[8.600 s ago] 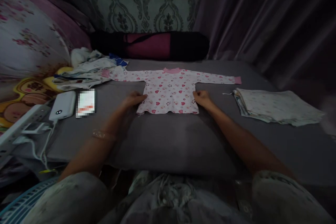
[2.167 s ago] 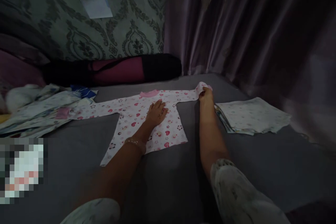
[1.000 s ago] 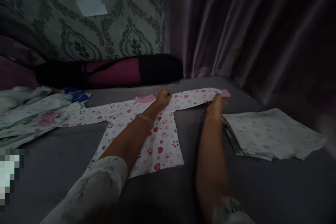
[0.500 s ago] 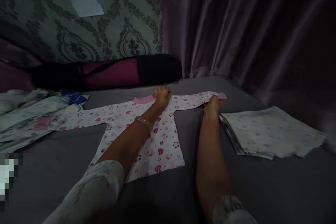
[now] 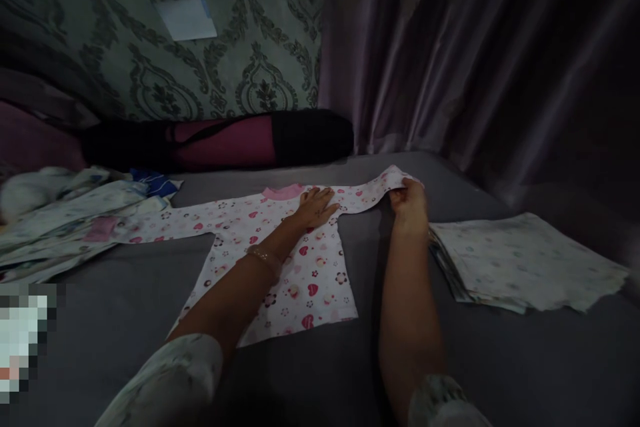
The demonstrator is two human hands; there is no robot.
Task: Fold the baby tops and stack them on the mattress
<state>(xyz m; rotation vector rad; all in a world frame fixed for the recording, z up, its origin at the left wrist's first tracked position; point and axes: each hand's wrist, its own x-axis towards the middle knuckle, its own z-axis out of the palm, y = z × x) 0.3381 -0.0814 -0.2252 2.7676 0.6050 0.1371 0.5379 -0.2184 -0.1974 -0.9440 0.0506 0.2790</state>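
A white long-sleeved shirt (image 5: 295,280) with pink collar and red hearts and flowers lies spread on the grey sheet. My left hand (image 5: 317,207) rests on it near the shoulder beside the collar, fingers spread flat. At the end of the right-hand sleeve (image 5: 370,195), my right hand (image 5: 410,200) has its fingers closed on the fabric, and that sleeve end is raised off the sheet. The other sleeve stretches left, its pink cuff (image 5: 101,228) lying by a pile of clothes.
Folded pale cloths (image 5: 525,260) lie stacked at the right. A heap of clothes (image 5: 75,213) is at the left. Behind are a black and magenta long bag (image 5: 225,140), a patterned wall and a purple curtain (image 5: 400,47).
My left hand has gone from bunched fingers to lying flat on the shirt. My right hand has lifted the sleeve end, and its pink cuff is now mostly hidden. The view has shifted slightly.
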